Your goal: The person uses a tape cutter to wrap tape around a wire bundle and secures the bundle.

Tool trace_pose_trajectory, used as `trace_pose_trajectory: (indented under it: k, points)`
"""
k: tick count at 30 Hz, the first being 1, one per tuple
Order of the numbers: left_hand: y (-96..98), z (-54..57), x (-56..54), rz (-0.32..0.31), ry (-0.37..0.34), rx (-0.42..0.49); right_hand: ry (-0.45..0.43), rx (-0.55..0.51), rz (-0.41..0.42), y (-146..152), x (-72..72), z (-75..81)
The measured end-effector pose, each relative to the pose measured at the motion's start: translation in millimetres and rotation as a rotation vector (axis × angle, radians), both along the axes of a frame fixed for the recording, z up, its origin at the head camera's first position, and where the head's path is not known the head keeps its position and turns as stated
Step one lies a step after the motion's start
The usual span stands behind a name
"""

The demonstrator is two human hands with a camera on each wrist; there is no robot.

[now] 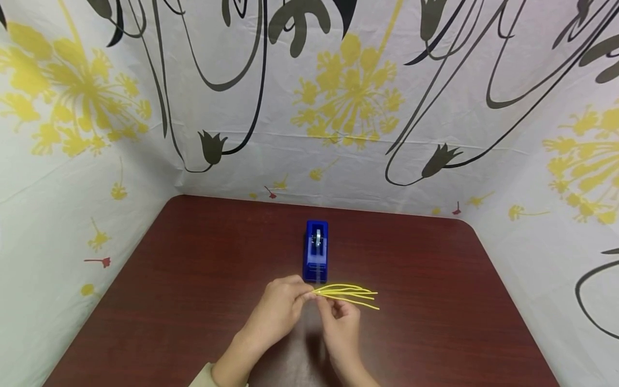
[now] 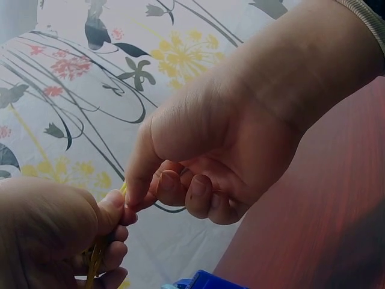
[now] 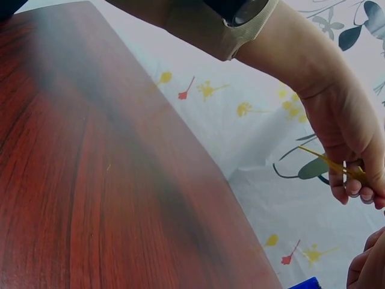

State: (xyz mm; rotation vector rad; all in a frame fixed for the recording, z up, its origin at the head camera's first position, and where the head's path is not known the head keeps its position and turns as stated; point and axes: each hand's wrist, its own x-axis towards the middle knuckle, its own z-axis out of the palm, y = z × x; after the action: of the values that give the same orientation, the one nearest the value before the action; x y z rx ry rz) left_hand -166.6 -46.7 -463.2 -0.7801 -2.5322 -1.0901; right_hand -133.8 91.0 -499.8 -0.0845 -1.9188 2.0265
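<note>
A bundle of thin yellow strands [image 1: 345,291] is held above the dark red table, gathered at its left end and fanning out to the right. My left hand [image 1: 278,306] pinches the gathered end between thumb and fingers. Close beside it, my right hand [image 1: 340,325] pinches the bundle with its thumb and fingertips. In the left wrist view the fingertips of both hands meet at the yellow strands [image 2: 95,262], partly hidden by the right hand [image 2: 48,223]. The loose strands [image 3: 316,153] stick out past the right hand [image 3: 355,138] in the right wrist view.
A blue tape dispenser [image 1: 316,260] with a small metal wheel stands on the table [image 1: 416,269] just beyond the hands. Patterned white cloth [image 1: 271,118] hangs behind and on both sides of the table.
</note>
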Motion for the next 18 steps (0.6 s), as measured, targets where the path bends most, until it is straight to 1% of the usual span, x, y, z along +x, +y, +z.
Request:
trace_pose_trajectory:
  k: [4,8,15,18]
  points:
    - [1.1,0.6,-0.7,-0.006,0.037,-0.001,-0.008,-0.007,0.001,0.7,-0.4,-0.2]
    - [0.7,1.0,-1.1,-0.013,0.053,-0.002,-0.035,-0.044,0.016,0.7,-0.2,-0.3]
    - [-0.2,1.5,-1.4,-0.019,0.047,-0.014,-0.083,-0.175,0.090,2.1,0.1,2.5]
    - [-0.6,1.8,-1.3,-0.021,0.043,-0.013,-0.089,-0.226,0.120,2.8,0.8,4.6]
